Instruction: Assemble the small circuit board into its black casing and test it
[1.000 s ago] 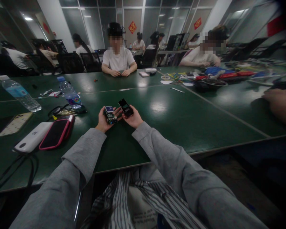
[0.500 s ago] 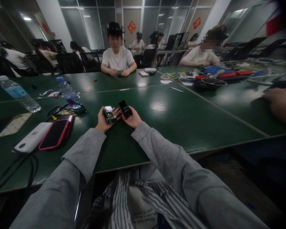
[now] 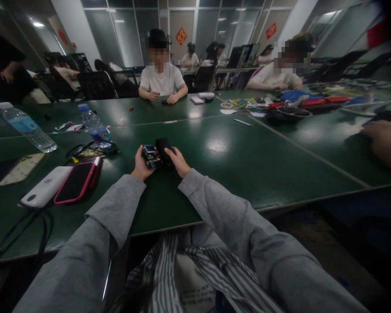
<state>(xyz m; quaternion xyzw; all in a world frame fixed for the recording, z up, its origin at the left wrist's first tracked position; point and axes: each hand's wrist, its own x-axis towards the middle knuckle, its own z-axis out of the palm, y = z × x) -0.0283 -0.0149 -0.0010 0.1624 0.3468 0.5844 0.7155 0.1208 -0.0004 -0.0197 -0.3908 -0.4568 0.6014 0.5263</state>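
Observation:
Above the near part of the green table, my left hand is closed around the edges of a green circuit board with a small pale, bluish square part on its upper end. My right hand grips a black box-shaped cover, its thumb lying across the top. The cover is tilted close beside the board's right edge; whether the two touch I cannot tell. Fingers beneath both pieces are mostly hidden.
To the left lie a pink-edged phone, a white power bank and a patterned phone. Two water bottles stand behind them. Cables and bags are heaped at right. A person sits opposite.
My right hand has turned the black cover over, so its plain dark outside now faces up, and brought it against or near the board. The left hand has tilted the board slightly.

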